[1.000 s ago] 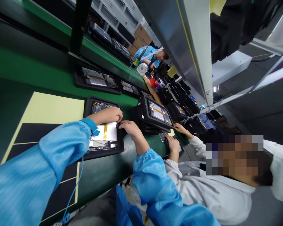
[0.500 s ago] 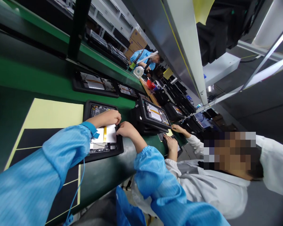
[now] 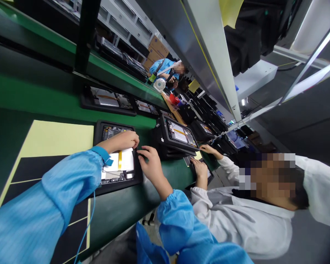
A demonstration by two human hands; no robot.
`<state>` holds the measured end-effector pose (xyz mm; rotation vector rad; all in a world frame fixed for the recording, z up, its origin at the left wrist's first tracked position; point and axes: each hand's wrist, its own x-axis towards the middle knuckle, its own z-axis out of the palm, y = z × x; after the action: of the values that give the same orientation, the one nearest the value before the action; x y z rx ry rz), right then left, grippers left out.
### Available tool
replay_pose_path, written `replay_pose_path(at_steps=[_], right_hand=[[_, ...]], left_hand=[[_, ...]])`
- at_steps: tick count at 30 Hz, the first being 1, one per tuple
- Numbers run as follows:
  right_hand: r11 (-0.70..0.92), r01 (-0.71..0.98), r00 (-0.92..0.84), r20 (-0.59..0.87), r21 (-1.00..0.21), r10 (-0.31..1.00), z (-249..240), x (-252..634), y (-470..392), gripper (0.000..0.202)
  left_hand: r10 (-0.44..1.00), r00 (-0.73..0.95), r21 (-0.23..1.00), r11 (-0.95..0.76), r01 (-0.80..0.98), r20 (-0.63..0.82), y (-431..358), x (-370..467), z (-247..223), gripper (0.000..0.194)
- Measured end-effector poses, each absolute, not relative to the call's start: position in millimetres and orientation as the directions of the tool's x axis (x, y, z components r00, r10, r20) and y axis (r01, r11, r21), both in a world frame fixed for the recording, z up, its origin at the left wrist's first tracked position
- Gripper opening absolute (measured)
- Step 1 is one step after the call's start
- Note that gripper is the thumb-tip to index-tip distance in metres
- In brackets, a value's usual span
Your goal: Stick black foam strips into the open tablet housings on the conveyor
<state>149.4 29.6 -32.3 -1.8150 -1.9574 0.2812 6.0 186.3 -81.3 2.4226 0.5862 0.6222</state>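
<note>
Working at a green table [image 3: 112, 207], beside a yellow-and-black sheet [image 3: 60, 137], over an uncovered device [image 3: 125, 160] lying flat. Curling the left grip [image 3: 126, 140] over its right side, perhaps pinching something, hard to tell; spreading the right grip [image 3: 152, 165], released, near the same edge.

- Nine o'clock: left hand [image 3: 126, 140], ends of curled fingers [image 3: 135, 138] hidden.
- Eight o'clock: open device [image 3: 127, 160], partly covered by sleeve [image 3: 60, 187].
- Seven o'clock: blue cord [image 3: 91, 217], cut by bottom edge.
- Twelve o'clock: far worker [image 3: 161, 67], hands [image 3: 173, 79] too small to read.
</note>
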Motion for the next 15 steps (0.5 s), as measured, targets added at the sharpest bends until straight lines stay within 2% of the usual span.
replay_pose_path(at_steps=[2, 4, 10, 13, 15], right_hand=[[0.221, 0.897, -0.125, 0.260, -0.383, 0.958, -41.6, 151.0, 24.6, 0.031], [0.261, 0.900, -0.169, 0.274, -0.348, 0.947, -50.2, 152.7, 21.4, 0.034], [0.346, 0.875, -0.247, 0.302, -0.340, 0.921, -59.6, 154.7, 15.2, 0.037], [0.388, 0.837, -0.278, 0.310, -0.387, 0.909, -55.8, 157.0, 15.1, 0.035], [0.346, 0.813, -0.217, 0.308, -0.467, 0.926, -52.5, 158.7, 17.1, 0.031]], left_hand=[[0.525, 0.797, 0.610, -0.747, 0.264, 0.298, 186.6, 5.6, -82.0, 0.024], [0.524, 0.798, 0.608, -0.749, 0.264, 0.299, 186.6, 5.0, -82.0, 0.024], [0.521, 0.801, 0.601, -0.752, 0.269, 0.293, 185.7, 4.8, -80.5, 0.025], [0.520, 0.803, 0.597, -0.754, 0.274, 0.289, 185.4, 4.9, -80.0, 0.025], [0.518, 0.807, 0.595, -0.755, 0.275, 0.283, 185.3, 4.6, -79.7, 0.025]])
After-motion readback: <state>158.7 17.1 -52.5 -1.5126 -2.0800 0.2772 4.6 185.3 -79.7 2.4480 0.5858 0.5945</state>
